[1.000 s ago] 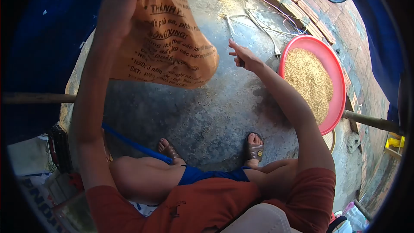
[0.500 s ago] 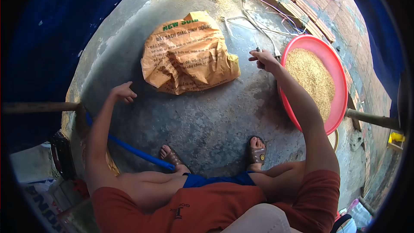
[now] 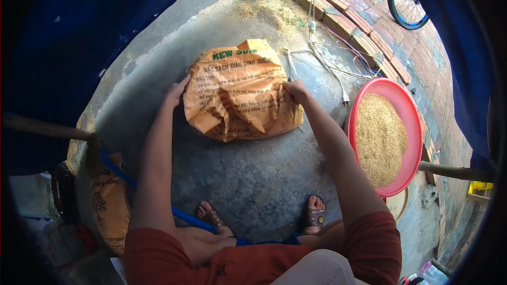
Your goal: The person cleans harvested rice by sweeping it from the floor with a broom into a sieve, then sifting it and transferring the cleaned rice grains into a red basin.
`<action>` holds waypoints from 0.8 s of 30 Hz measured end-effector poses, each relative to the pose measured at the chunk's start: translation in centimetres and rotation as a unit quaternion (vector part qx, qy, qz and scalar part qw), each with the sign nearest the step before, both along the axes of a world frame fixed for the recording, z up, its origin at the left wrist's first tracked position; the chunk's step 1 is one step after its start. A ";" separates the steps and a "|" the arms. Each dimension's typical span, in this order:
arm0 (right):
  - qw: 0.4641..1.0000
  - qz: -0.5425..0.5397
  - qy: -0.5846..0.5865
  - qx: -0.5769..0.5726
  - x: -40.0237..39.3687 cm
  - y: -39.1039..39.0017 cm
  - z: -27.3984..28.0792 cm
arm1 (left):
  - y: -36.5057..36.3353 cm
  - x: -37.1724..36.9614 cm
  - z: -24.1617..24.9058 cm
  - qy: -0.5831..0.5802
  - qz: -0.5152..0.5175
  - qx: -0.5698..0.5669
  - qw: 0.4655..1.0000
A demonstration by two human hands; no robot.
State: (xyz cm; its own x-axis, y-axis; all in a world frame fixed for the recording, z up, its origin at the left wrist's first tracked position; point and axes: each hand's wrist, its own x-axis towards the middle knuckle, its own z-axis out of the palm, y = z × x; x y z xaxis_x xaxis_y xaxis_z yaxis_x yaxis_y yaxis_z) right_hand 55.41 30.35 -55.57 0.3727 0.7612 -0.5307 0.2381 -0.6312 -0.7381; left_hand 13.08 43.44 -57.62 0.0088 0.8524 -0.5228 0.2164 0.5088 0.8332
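A crumpled orange paper sack (image 3: 240, 92) printed "NEW SOIL" lies on the concrete before me, bulging. My left hand (image 3: 177, 94) is closed on its left edge, thumb on top. At the opposite edge, my right hand (image 3: 297, 91) is closed on the paper, fingers partly hidden. A small dark item shows at the right fingertips; I cannot make out what it is. To the right, a pink-red basin (image 3: 417, 142) contains yellowish grain husks (image 3: 381, 137).
White electrical cords (image 3: 330, 66) run behind the basin, near a curved row of bricks (image 3: 346, 26). Another orange sack (image 3: 110, 206) and a blue hose (image 3: 185, 216) are at lower left. A bicycle wheel (image 3: 406, 0) stands at upper right; blue sheeting (image 3: 68, 37) hangs left.
Both hands have come from beside the sack onto its two side edges and closed on it. The view has shifted, and the second orange sack at lower left shows more.
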 end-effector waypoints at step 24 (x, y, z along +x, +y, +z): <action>0.960 0.258 0.105 -0.009 6.9 -15.6 12.8 | -14.2 3.8 19.6 -0.078 -0.303 0.048 0.949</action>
State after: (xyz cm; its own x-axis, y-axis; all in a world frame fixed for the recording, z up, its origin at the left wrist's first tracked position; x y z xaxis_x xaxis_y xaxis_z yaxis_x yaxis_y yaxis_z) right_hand 62.32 14.75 -42.79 -0.1686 0.8058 -0.5677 0.3690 -0.4825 -0.7944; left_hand 16.92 29.21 -38.00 0.5834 0.7097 -0.3949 0.3143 0.2511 0.9155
